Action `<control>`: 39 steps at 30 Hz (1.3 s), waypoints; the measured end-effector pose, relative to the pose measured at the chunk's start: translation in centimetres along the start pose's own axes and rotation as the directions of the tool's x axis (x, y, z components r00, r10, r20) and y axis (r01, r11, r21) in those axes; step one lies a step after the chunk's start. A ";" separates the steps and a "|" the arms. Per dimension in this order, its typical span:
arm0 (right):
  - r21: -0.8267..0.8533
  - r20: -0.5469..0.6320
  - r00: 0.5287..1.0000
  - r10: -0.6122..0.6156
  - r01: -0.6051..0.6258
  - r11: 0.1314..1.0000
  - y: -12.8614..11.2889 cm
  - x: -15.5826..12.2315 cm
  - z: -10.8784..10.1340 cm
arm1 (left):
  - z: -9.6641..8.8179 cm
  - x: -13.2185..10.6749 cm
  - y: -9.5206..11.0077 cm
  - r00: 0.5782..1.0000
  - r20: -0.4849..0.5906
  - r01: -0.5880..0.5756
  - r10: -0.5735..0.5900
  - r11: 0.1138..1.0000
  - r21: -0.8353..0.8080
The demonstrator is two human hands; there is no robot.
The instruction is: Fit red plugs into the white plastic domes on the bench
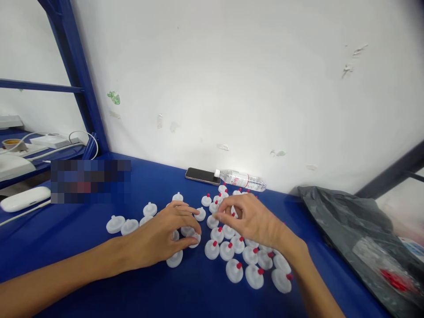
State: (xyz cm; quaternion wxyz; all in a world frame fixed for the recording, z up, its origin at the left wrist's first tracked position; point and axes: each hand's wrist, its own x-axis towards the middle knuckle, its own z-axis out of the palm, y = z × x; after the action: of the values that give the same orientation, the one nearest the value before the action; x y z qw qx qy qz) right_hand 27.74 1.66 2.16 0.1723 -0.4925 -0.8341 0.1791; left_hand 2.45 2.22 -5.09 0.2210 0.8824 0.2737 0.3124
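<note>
My left hand [167, 234] is curved over a loose group of white plastic discs with short stems, its thumb and index finger closing around one white disc [195, 240]. Other uncapped discs lie left of it, such as one disc [115, 224] at the group's edge. My right hand [250, 218] hovers above a cluster of similar discs bearing small red caps, like this red-capped disc [234, 270]. Its thumb and index finger are pinched near a disc [212, 221]; whatever is between the fingertips is too small to make out.
A phone [202, 176] and a clear water bottle [243, 180] lie by the wall. At right rests a grey plastic bag [351, 221] with a clear bag [380, 265] holding red pieces. A blue metal post [81, 75] rises at left, near white cables and a white device [26, 198].
</note>
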 end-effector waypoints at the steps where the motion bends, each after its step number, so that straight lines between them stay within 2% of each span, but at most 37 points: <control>1: 0.040 0.065 0.998 -0.001 -0.001 0.999 -0.3 -0.1 0.2 | 0.0 0.0 0.0 1.000 -0.005 0.012 -0.012 1.000 -0.002; 4: 0.122 0.207 0.978 0.022 -0.048 0.991 -0.5 -0.4 0.7 | 0.0 -0.1 0.0 1.000 0.003 0.031 -0.031 0.999 -0.006; 12: 0.138 0.327 0.945 0.013 -0.061 0.989 0.0 -0.3 1.4 | -0.5 0.1 0.2 0.989 0.121 0.086 -0.086 0.996 0.002; 18: 0.153 0.154 0.988 -0.026 0.002 0.988 -0.5 0.0 0.7 | -0.7 0.1 0.5 0.988 0.138 0.073 -0.073 0.997 0.007; 22: 0.164 0.083 0.996 -0.044 0.030 0.986 -0.7 0.0 0.5 | -1.0 0.1 1.2 0.987 0.103 0.128 -0.127 0.992 -0.004; 25: 0.254 0.067 0.997 -0.041 0.023 0.967 -0.9 -0.1 0.6 | -1.2 0.0 1.4 0.984 0.046 0.169 -0.169 0.986 0.019; 28: 0.383 0.028 0.997 -0.067 0.051 0.922 -1.3 0.0 0.9 | -1.2 0.0 1.4 0.989 -0.042 0.144 -0.143 0.989 0.035; 30: 0.408 -0.020 0.997 -0.068 0.070 0.910 -1.6 0.2 1.4 | -1.2 0.1 1.3 0.989 -0.087 0.127 -0.123 0.991 0.033; 33: 0.345 -0.128 0.989 -0.076 0.116 0.931 -1.8 0.4 2.3 | -1.2 0.4 1.3 0.980 -0.151 0.134 -0.127 0.990 0.038; 36: 0.187 -0.252 0.955 -0.158 0.209 0.960 -1.7 0.7 3.2 | -1.3 0.5 1.4 0.972 -0.208 0.126 -0.109 0.990 0.068; 39: 0.054 -0.268 0.932 -0.245 0.268 0.962 -1.2 0.8 3.9 | -1.3 0.4 1.5 0.972 -0.212 0.121 -0.099 0.988 0.096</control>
State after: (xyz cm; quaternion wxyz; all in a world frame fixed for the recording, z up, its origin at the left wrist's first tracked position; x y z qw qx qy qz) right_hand 24.64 1.36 -0.57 0.3233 -0.3901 -0.8528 0.1264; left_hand 2.34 1.67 -3.15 0.1602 0.8393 0.3602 0.3743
